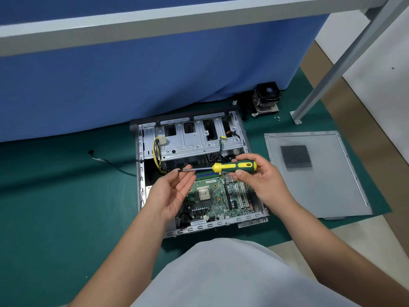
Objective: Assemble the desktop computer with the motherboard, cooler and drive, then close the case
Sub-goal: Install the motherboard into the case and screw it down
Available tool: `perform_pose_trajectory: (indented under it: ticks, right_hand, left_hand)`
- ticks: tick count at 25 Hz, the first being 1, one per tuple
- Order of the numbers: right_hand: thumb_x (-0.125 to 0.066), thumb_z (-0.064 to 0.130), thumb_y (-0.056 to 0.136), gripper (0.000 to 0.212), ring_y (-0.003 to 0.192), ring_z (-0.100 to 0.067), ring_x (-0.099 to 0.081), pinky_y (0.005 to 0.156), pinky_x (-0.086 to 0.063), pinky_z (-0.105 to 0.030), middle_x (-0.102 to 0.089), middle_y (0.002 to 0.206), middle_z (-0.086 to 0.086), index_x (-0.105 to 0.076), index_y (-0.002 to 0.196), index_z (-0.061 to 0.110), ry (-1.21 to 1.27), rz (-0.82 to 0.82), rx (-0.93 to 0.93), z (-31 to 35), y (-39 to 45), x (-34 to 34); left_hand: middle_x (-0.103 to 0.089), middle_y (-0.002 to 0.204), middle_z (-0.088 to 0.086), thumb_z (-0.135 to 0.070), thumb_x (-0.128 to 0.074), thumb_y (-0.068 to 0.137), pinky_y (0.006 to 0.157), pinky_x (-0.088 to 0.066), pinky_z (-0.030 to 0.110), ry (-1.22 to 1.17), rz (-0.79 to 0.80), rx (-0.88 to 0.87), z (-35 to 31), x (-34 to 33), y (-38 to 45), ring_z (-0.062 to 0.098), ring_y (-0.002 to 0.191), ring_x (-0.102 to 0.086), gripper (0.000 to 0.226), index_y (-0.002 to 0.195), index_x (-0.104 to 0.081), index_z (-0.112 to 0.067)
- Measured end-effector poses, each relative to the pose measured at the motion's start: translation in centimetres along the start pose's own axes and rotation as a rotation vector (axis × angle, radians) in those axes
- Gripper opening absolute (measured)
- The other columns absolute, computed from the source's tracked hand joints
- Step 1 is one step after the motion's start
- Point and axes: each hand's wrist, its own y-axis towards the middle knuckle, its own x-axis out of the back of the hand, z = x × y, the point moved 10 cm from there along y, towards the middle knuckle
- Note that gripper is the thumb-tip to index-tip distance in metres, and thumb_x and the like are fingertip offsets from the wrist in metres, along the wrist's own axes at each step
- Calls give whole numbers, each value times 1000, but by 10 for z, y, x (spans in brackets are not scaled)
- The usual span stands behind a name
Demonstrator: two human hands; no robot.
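Hovering screwdriver point(230, 167) over open case point(141, 173)

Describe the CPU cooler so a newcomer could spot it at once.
Start at the open grey metal computer case on the green mat, then look beyond its far right corner, toward the blue partition. There stands the black-fanned CPU cooler with silver fins, apart from the case. Unlike the flat grey perforated side panel nearby, it is a small upright block.

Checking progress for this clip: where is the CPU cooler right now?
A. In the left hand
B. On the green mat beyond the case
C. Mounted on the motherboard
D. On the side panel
B: the cooler stands on the green mat past the open case, and the motherboard socket is bare.
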Motion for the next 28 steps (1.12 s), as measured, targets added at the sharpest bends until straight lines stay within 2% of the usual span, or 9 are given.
perform_pose_trajectory:
  ticks: [3, 5, 7, 9, 13, 20, 23, 25, 28]
  right_hand:
    - [-74, 5, 90, 35, 87, -26, -75, 86, -59, -34, -73, 113, -8, -70, 115, 29, -55, 21, 11, 2, -2, 1]
    - [-75, 10, 91, 35, 74, -40, -64, 70, -53, -42, -71, 107, -17, -70, 116, 35, -145, 25, 18, -1, -2, 1]
    - [-76, 11, 90, 34, 85, -49, -64, 76, -56, -54, -70, 107, -19, -71, 115, 35, -139, 17, 23, -2, -3, 0]
    - [-76, 9, 89, 32, 93, -38, -73, 88, -61, -44, -73, 107, -14, -72, 113, 30, -58, -10, 19, 0, -2, 0]
    - [-75, 9, 90, 27, 92, -26, -77, 82, -61, -28, -77, 101, -13, -71, 115, 19, 38, -73, -57, -8, 2, 7]
    - [-72, 7, 90, 33, 99, -34, -75, 89, -61, -34, -76, 104, -15, -66, 121, 10, 279, -176, -173, -31, 4, 22]
    - [-76, 17, 84, 40, 98, -31, -75, 87, -61, -36, -77, 103, -7, -64, 122, 14, 198, -214, -117, -19, 11, 45]
    - [-78, 20, 86, 40, 94, -29, -76, 84, -62, -31, -77, 101, -3, -62, 122, 19, 73, -228, -62, -8, 15, 57]
    - [-82, 28, 85, 35, 90, -25, -77, 86, -61, -36, -75, 100, -1, -65, 115, 30, -100, -232, 10, 2, 22, 69]
  left_hand:
    - [-71, 117, 26, -6, -45, 106, 82, -63, 42, 7, 15, 41, 2, 1, -1, 35, 105, -73, 35, 134, -51, 15]
    - [-72, 116, 27, -6, -46, 106, 80, -64, 41, 17, 9, 44, 3, 2, -1, 35, 104, -74, 35, 133, -52, 15]
    - [-71, 117, 27, -6, -46, 106, 79, -64, 41, 21, 4, 38, 3, 3, -1, 35, 104, -74, 37, 136, -50, 14]
    - [-71, 119, 26, -6, -45, 106, 80, -64, 41, 11, 5, 26, 2, 2, -1, 34, 105, -73, 38, 141, -47, 11]
    - [-72, 119, 24, -8, -46, 107, 83, -63, 41, 12, 27, 20, 2, -3, -2, 32, 107, -73, 38, 140, -48, 9]
    - [-73, 118, 21, -26, -44, 110, 83, -63, 41, 212, 40, -6, 11, 0, 1, 30, 108, -73, 35, 126, -58, 1]
    - [-76, 111, 16, -20, -47, 109, 86, -62, 37, 447, -43, -169, -10, 15, 3, 27, 103, -75, 25, 119, -64, -4]
    - [-78, 105, 5, -16, -50, 107, 85, -60, 34, 636, -91, -375, -37, 19, -1, 20, 98, -75, 20, 113, -68, -12]
    - [-74, 103, -15, -23, -52, 104, 79, -56, 25, 1221, -147, -811, -78, 8, -18, 2, 88, -68, 21, 116, -69, -26]
